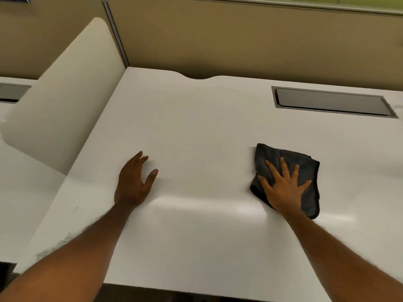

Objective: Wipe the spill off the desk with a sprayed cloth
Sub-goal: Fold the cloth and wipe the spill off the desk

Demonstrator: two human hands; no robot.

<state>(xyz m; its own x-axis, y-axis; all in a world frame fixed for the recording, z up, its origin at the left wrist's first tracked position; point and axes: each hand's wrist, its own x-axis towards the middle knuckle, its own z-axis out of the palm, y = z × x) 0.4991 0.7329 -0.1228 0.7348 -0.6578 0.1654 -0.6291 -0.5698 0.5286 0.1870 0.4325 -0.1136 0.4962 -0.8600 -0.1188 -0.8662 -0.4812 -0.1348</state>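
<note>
Tan partition walls (239, 40) close off the back of this cubicle, and against them runs a wide white desk (196, 131) that takes up most of what I can see. Along its left side a white divider panel (65, 101) with a rounded top corner stands upright, separating it from a neighbouring desk (21, 192) of the same colour. Set into the far right of the main desk is a long grey metal hatch (333, 102), lying flush and closed.

Both of the person's bare forearms reach in from the near edge. Between them, across the near middle of the desk, lies a pale glossy band (207, 203); whether it is wet or only reflected light I cannot tell.

A dark grey cloth (305, 168), folded into a rough square, lies flat on the right part of the desk, well short of the hatch. The right hand (283, 188) lies palm down on top of it, its fingers (283, 166) straight and spread wide, pressing rather than clutching.

The left hand (133, 182) is on bare desk well apart from the cloth, turned onto its outer edge, fingers loosely curved, thumb (152, 176) held apart, holding nothing.

Near the desk's left edge sits a tiny yellowish mark (74, 209).
</note>
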